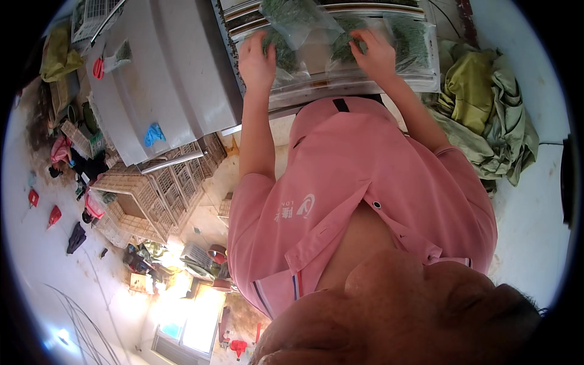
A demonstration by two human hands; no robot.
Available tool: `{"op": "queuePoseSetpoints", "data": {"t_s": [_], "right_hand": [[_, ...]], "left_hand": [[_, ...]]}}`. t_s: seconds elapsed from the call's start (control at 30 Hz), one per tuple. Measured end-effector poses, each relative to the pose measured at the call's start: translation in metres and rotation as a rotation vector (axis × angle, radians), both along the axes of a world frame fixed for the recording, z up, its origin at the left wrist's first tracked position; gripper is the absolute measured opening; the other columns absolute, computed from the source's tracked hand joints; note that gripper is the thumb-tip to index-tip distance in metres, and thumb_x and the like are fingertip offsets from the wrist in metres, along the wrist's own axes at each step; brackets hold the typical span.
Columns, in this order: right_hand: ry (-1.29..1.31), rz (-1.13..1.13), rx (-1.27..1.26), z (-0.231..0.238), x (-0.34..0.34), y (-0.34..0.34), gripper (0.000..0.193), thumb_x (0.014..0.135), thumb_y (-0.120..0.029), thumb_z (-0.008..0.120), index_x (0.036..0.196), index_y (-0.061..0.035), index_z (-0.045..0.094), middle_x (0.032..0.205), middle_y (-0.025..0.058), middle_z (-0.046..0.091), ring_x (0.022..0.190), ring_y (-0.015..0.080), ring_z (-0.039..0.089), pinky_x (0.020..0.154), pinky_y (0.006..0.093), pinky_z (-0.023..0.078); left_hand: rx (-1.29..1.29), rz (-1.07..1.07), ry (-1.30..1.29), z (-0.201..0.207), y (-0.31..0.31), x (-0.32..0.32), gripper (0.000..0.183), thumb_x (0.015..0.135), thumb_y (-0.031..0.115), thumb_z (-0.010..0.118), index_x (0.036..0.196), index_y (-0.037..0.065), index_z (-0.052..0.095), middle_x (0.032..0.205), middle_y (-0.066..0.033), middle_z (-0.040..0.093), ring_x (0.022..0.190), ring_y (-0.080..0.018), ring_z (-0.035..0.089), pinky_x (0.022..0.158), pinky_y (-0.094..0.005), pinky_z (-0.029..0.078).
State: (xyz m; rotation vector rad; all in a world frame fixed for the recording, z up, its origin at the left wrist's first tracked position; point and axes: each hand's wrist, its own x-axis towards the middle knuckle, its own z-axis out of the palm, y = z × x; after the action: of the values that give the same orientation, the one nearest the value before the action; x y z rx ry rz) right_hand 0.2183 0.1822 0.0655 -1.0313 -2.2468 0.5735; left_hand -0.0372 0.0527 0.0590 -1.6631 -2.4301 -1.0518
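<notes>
Several clear plastic bags of fine green plant pieces lie side by side over the open, railed top of a metal unit point(340, 81). My left hand point(257, 64) is at the outer edge of the left bag point(283, 56), its fingers curled against the plastic. My right hand point(375, 56) bends its thumb and fingers onto the bag in the middle point(342, 47). Another bag point(298, 21) lies across the far side, overlapping the others. To the right of my right hand rests one more bag point(409, 39). Fingertips are partly lost against the plastic.
On the left is a broad grey metal panel point(164, 73) bearing red-handled scissors point(98, 68), a small bag point(118, 56) and a blue crumpled item point(154, 134). Green cloth point(496, 121) is heaped at the right. Pale crates point(152, 194) stand beyond the panel.
</notes>
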Motion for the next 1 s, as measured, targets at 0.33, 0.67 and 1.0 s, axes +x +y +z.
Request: {"op": "queuePoseSetpoints", "data": {"t_s": [0.33,0.67,1.0], "right_hand": [[-0.201,0.222,0.193,-0.016,-0.016,0.039,0.023,0.082,-0.01,0.069,0.105,-0.0133,0.066,0.104,0.0003,0.061,0.1,0.0226,0.061,0.08,0.0353,0.052],[0.284,0.218,-0.558,-0.006,-0.079,0.078,0.017,0.098,-0.014,0.055,0.114,-0.0079,0.057,0.101,0.0096,0.065,0.088,0.0235,0.068,0.076,0.0356,0.055],[0.352,0.226,-0.575,-0.009,-0.119,0.113,0.017,0.094,-0.012,0.065,0.098,0.0038,0.065,0.086,0.0101,0.07,0.076,0.0155,0.066,0.069,0.0314,0.053]], "left_hand": [[-0.042,-0.198,-0.217,-0.02,0.055,-0.018,0.012,0.086,0.006,0.067,0.097,0.008,0.062,0.111,-0.0068,0.067,0.09,-0.0295,0.067,0.074,-0.0386,0.054],[0.126,-0.068,-0.571,-0.031,0.077,-0.046,0.011,0.097,0.005,0.058,0.106,-0.001,0.055,0.091,-0.0096,0.068,0.087,-0.0159,0.068,0.077,-0.0281,0.054],[0.18,0.072,-0.82,-0.037,0.095,-0.056,0.015,0.101,0.012,0.054,0.105,-0.001,0.047,0.093,-0.0133,0.068,0.085,-0.0196,0.071,0.077,-0.0313,0.058]]}}
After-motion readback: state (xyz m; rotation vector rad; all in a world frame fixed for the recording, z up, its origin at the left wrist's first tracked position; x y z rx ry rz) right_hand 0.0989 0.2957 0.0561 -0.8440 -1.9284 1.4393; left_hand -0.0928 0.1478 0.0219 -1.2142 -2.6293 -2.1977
